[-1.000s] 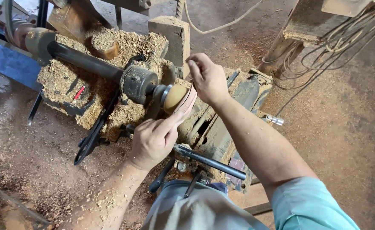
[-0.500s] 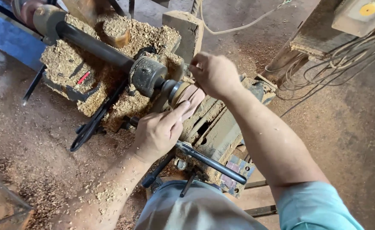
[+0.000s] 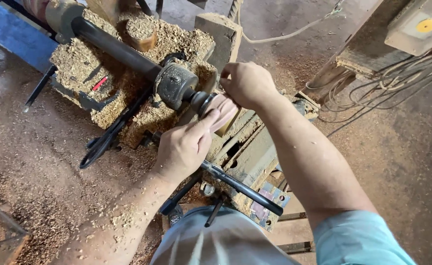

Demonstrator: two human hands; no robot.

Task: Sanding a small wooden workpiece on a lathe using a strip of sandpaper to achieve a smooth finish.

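Observation:
A strip of reddish sandpaper (image 3: 222, 109) is stretched over a small round wooden piece mounted on the lathe chuck (image 3: 176, 86). My left hand (image 3: 181, 149) pinches the strip's lower end just below the piece. My right hand (image 3: 245, 83) pinches its upper end just above and behind the piece. The wooden piece is almost wholly hidden under the sandpaper. A dark steel shaft (image 3: 112, 46) runs from the chuck to the upper left.
Heaps of sawdust (image 3: 93, 83) cover the lathe bed. A wooden block (image 3: 221, 32) stands behind the chuck. A black metal bar (image 3: 240, 186) lies across the bed near my knees. Loose cables (image 3: 388, 78) hang at the right. Shavings litter the floor (image 3: 34, 162).
The sandpaper strip now covers the round wooden piece, which showed bare a second ago. Both hands have closed in a little around it, and the view has shifted slightly.

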